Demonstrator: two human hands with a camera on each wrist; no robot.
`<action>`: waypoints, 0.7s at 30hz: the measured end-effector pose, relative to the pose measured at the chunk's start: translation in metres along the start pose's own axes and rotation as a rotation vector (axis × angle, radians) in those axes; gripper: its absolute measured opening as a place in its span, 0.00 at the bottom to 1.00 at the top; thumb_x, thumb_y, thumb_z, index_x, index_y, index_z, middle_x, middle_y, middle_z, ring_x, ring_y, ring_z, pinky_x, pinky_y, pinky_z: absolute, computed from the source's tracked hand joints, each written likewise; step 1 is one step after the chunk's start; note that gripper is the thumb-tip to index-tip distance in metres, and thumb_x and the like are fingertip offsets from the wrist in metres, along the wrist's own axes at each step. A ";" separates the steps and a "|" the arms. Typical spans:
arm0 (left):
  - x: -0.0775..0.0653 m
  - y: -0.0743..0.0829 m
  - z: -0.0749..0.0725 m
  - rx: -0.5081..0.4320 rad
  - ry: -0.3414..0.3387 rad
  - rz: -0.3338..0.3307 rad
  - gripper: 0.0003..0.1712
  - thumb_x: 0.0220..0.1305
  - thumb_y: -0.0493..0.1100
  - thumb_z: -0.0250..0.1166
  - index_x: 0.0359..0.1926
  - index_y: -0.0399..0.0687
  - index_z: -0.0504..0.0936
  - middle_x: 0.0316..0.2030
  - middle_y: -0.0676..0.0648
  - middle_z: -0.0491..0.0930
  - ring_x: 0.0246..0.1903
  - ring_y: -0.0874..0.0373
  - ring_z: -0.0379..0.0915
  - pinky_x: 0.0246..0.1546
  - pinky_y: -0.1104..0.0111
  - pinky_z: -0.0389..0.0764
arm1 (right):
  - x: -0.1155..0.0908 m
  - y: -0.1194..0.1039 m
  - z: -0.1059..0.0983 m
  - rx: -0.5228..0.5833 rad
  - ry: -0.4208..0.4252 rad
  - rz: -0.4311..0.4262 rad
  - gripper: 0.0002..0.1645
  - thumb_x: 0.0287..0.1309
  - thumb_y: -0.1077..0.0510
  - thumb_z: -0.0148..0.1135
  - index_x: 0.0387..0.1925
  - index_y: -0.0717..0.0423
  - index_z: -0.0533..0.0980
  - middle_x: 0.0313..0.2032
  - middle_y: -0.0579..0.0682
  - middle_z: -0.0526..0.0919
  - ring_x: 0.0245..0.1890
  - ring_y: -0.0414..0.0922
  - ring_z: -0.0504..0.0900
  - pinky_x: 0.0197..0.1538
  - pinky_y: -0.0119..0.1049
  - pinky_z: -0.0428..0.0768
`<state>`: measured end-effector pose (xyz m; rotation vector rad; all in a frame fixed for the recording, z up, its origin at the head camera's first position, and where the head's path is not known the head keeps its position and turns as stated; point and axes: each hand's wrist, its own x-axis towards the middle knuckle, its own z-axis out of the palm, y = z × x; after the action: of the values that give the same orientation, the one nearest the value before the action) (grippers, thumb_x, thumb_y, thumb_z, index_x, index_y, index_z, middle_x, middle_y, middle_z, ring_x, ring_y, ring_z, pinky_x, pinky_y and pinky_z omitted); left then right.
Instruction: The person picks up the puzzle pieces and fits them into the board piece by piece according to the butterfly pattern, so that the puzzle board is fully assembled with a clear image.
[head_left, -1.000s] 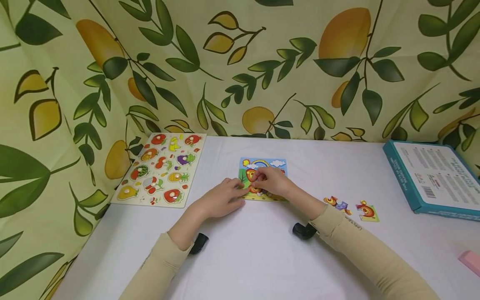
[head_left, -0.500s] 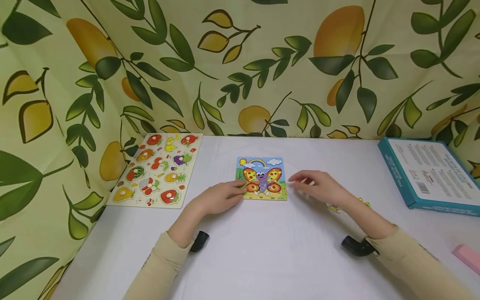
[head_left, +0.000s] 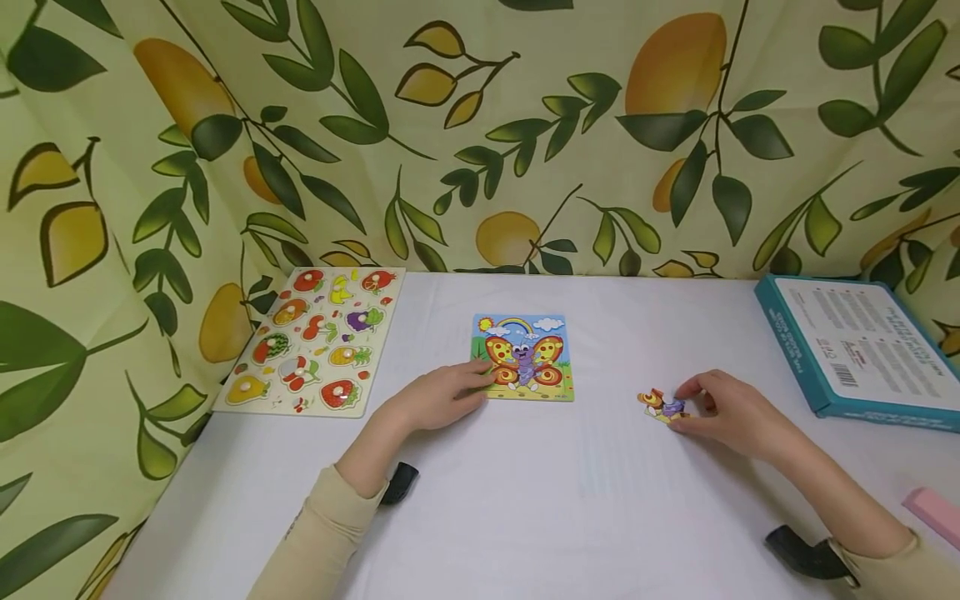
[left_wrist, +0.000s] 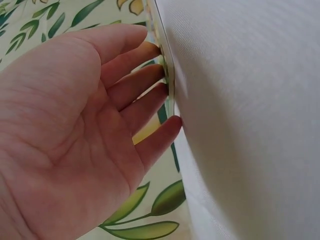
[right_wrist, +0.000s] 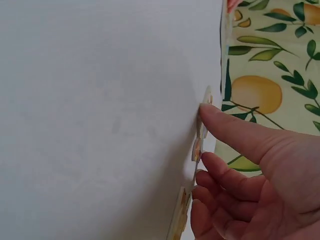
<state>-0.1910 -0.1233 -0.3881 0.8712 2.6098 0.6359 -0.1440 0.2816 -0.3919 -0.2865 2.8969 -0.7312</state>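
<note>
In the head view, a square butterfly jigsaw puzzle [head_left: 525,329] with a rainbow and sun lies mid-table. My left hand [head_left: 442,395] rests at its left edge, fingers nearly straight. The left wrist view shows the palm of the left hand [left_wrist: 85,130], with the fingertips at the puzzle's thin edge. My right hand [head_left: 738,414] is over to the right, pinching a small purple, orange and yellow puzzle piece [head_left: 657,402] between thumb and fingers. In the right wrist view, another puzzle piece [right_wrist: 179,217] lies near the fingers; the hand covers it in the head view.
A fruit peg board [head_left: 315,379] lies at the left. At the right is a teal and white box [head_left: 862,342], with a pink block [head_left: 933,515] nearer the front. A fruit-print cloth [head_left: 510,158] hangs behind the white table [head_left: 480,517].
My right hand has left the butterfly puzzle and moved right to the loose pieces, where it pinches one. The left hand stays at the puzzle's left edge, and the view has shifted slightly.
</note>
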 end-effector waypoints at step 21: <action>0.000 0.000 0.000 0.040 0.008 0.035 0.23 0.74 0.44 0.54 0.67 0.46 0.71 0.71 0.46 0.61 0.71 0.51 0.54 0.69 0.59 0.57 | 0.085 -0.085 0.044 0.567 -0.130 -0.088 0.22 0.61 0.52 0.67 0.53 0.60 0.78 0.32 0.52 0.83 0.31 0.47 0.81 0.36 0.34 0.82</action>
<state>-0.1911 -0.1238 -0.3882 0.9308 2.6280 0.5994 -0.2061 0.1699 -0.3974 -0.3707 2.4346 -1.4368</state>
